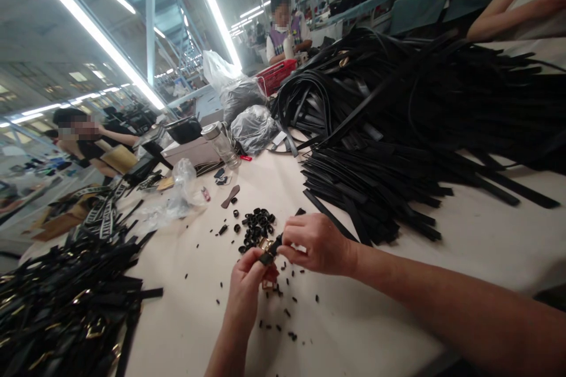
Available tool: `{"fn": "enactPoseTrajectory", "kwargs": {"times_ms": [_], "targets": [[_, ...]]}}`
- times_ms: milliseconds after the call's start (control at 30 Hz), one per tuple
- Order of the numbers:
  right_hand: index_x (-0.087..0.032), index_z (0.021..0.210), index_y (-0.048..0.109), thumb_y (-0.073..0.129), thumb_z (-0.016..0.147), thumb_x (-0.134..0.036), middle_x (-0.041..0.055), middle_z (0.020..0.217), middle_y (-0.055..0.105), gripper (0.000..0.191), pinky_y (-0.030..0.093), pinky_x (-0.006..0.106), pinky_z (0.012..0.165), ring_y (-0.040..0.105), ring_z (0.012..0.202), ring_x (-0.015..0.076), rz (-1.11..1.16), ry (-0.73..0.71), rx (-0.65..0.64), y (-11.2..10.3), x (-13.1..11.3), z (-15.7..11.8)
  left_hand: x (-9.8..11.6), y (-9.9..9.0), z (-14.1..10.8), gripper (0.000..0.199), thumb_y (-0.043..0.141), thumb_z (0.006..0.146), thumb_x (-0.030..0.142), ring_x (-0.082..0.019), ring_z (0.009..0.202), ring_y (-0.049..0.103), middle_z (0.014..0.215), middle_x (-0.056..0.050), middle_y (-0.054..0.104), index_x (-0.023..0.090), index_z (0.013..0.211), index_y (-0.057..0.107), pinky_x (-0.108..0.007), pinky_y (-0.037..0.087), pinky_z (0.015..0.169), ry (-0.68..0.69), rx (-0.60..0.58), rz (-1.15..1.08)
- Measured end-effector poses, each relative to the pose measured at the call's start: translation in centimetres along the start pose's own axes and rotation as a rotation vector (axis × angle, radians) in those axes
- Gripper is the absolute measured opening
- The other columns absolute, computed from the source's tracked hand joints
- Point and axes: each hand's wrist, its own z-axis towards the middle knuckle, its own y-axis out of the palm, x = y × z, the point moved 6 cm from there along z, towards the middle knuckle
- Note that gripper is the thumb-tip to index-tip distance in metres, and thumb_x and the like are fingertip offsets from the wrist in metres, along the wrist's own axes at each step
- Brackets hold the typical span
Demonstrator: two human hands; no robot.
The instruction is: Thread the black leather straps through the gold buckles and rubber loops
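Between my two hands is a black belt strap (269, 255) with a gold buckle (265, 244). My left hand (247, 277) pinches the strap just below the buckle, thumb on top. The fingers of my right hand (316, 241) are closed on the strap farther up; whether they also hold a small loop is hidden. Right behind the buckle lies a heap of small black belt loops (259, 224). Tiny black pieces (287, 312) are scattered on the pale table (190, 318) under and around my hands.
A large pile of black straps (375, 106) covers the right side. Finished-looking straps with gold buckles (75, 306) heap at the left. Farther back stand a clear bottle (223, 144), plastic bags (254, 128) and a red basket (278, 75). Several people sit at tables around.
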Motion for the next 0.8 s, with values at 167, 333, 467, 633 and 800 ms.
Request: {"fn": "enactPoseTrajectory", "kwargs": {"times_ms": [167,333,467,633,800], "targets": [[-0.018,0.085,0.072,0.068,0.082,-0.042,0.0013,0.075,0.067,0.024,0.038,0.023,0.059,0.058,0.065,0.0131,0.443,0.321,-0.192,3.1,1.3,-0.9,-0.6,-0.3,-0.1,0.027,0.079,0.069,0.038,-0.011,0.057,0.052,0.066,-0.001,0.062,0.016,0.081,0.069,-0.019,0.041,0.053,0.032,0.099,-0.115],[-0.012,0.092,0.071,0.066,0.081,-0.051,0.0045,0.076,0.067,0.041,0.047,0.025,0.064,0.062,0.069,0.0158,1.024,0.506,-0.111,5.2,1.7,-1.4,-0.7,-0.2,-0.5,0.034,0.079,0.069,0.044,-0.015,0.058,0.057,0.064,-0.003,0.064,0.016,0.088,0.071,-0.022,0.045,0.053,0.039,0.150,0.008],[-0.010,0.085,0.068,0.071,0.076,-0.051,0.0027,0.068,0.062,0.042,0.048,0.027,0.060,0.059,0.061,0.0149,1.272,0.576,-0.050,5.7,1.3,-1.3,0.5,0.5,-0.6,0.033,0.076,0.072,0.045,-0.014,0.054,0.055,0.058,-0.002,0.062,0.015,0.086,0.073,-0.023,0.045,0.052,0.132,0.145,0.110],[-0.012,0.079,0.063,0.074,0.071,-0.047,0.0005,0.065,0.060,0.037,0.047,0.026,0.055,0.056,0.055,0.0131,1.344,0.698,-0.006,6.0,1.4,-1.6,0.6,1.5,-0.5,0.031,0.074,0.073,0.046,-0.016,0.053,0.055,0.058,-0.003,0.060,0.016,0.081,0.075,-0.026,0.047,0.052,0.180,0.135,0.163],[-0.014,0.079,0.059,0.064,0.080,-0.040,0.0012,0.071,0.059,0.026,0.049,0.027,0.059,0.057,0.063,0.0139,1.122,0.597,0.054,5.4,2.7,-1.4,0.1,1.7,-0.2,0.033,0.069,0.080,0.048,-0.018,0.057,0.059,0.065,-0.006,0.063,0.016,0.088,0.074,-0.027,0.050,0.054,0.199,0.062,0.219]]}}
